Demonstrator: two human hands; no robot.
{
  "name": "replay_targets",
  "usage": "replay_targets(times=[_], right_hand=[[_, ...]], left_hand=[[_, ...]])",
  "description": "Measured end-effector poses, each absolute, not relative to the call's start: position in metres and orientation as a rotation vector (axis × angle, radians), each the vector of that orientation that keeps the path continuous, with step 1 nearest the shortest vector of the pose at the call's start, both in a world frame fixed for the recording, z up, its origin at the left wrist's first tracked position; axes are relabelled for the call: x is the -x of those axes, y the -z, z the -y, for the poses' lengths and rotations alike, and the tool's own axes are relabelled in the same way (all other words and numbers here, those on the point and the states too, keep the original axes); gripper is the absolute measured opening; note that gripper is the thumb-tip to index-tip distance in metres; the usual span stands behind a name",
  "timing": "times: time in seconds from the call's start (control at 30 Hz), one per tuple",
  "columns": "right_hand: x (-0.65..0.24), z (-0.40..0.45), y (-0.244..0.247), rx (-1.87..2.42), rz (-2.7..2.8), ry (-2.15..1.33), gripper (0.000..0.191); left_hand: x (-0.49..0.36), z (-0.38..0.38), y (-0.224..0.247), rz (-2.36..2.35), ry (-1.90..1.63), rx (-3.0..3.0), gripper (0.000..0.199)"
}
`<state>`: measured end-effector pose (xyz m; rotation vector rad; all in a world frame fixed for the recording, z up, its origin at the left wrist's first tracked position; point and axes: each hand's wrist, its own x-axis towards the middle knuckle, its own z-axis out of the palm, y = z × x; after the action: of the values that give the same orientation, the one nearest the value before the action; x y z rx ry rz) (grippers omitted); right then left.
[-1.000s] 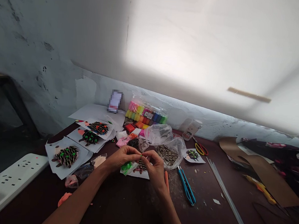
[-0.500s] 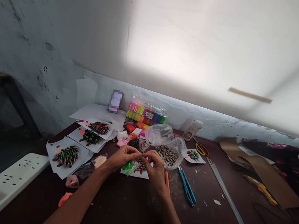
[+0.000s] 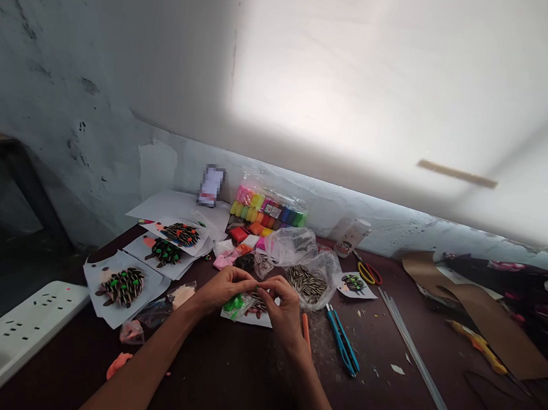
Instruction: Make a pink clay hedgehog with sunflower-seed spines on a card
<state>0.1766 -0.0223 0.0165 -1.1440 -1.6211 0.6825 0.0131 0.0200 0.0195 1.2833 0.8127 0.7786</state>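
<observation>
My left hand [image 3: 227, 287] is closed, thumb and forefinger pinched at a tiny bit of green clay. Under its curled fingers hangs a plastic packet of bright green clay [image 3: 234, 304]. My right hand [image 3: 286, 296] meets it fingertip to fingertip, pinching at the same green bit, which is mostly hidden. Below both hands lies a white card [image 3: 258, 320] bearing a hedgehog figure [image 3: 257, 304] with dark spines, partly covered by my fingers. Just behind my right hand, an open plastic bag holds many striped seeds [image 3: 307, 284].
Finished-looking hedgehog cards [image 3: 123, 285] lie at left beside a white power strip [image 3: 29, 332]. A pack of coloured clay [image 3: 270, 212] leans at the wall. Blue-handled pliers [image 3: 345, 348], scissors [image 3: 370, 273], glue sticks [image 3: 417, 362] and a yellow glue gun [image 3: 479, 347] lie to the right.
My fingertips have shifted very slightly, and the green bit between them shows less than before. Everything else stays put.
</observation>
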Motion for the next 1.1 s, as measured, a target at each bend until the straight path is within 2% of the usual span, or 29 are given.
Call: replay_targets(times=[0.43,0.97,1.1], right_hand=[[-0.1769,0.0216,-0.0107,1.149,1.645,-0.585,0.014],[-0.1775,0.0227,-0.0115,1.148,1.713,-0.495,0.013],[-0.1796,0.0207,-0.0106,1.214,1.624,-0.474,0.011]], left_hand=[[-0.0123,-0.0188,-0.0174,-0.655,-0.701,-1.273,0.039],[-0.0113,-0.0184,-0.0211,-0.756,-0.718,-1.26,0.038],[-0.0039,-0.0216,-0.0259,-0.907,-0.859,-1.248,0.037]])
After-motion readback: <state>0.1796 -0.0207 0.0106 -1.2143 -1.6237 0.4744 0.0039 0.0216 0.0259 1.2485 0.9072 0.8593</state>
